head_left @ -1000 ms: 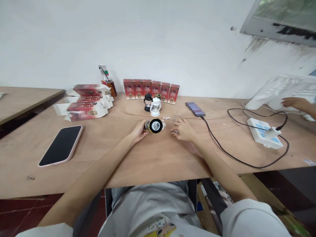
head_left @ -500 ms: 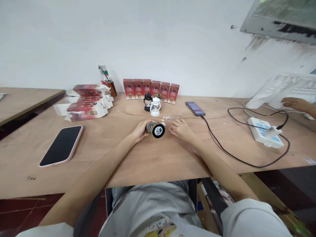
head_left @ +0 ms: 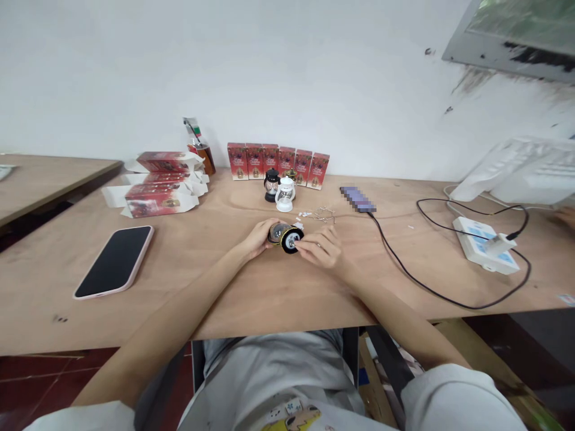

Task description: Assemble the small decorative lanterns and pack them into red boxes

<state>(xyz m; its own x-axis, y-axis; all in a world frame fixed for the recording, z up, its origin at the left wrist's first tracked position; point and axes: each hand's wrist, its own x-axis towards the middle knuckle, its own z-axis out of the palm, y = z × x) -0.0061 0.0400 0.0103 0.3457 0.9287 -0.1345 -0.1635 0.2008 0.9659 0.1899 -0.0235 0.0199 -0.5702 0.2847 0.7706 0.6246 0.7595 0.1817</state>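
Note:
My left hand (head_left: 259, 238) is wrapped round a small black-and-gold lantern (head_left: 279, 233), which lies tilted with its round base turned toward me and to the right. A pale disc with a small recess shows in that base. The fingers of my right hand (head_left: 321, 246) are pinched together against the base; whatever they may hold is too small to make out. Just beyond my hands lie small white bits (head_left: 304, 214) and a heap of thin wire pieces (head_left: 324, 214). A white lantern (head_left: 284, 195) and a black lantern (head_left: 271, 185) stand upright behind them.
Several red boxes (head_left: 263, 161) stand in a row at the back. Flattened red cartons (head_left: 157, 199) and a phone (head_left: 115, 262) lie at left, near a bottle (head_left: 200, 149). At right are another phone (head_left: 358, 199), its black cable and a power strip (head_left: 485, 244).
My right hand has moved left from the table to the lantern's base, its fingers now pinched there. Another person's hand at the right has drawn back to the frame edge.

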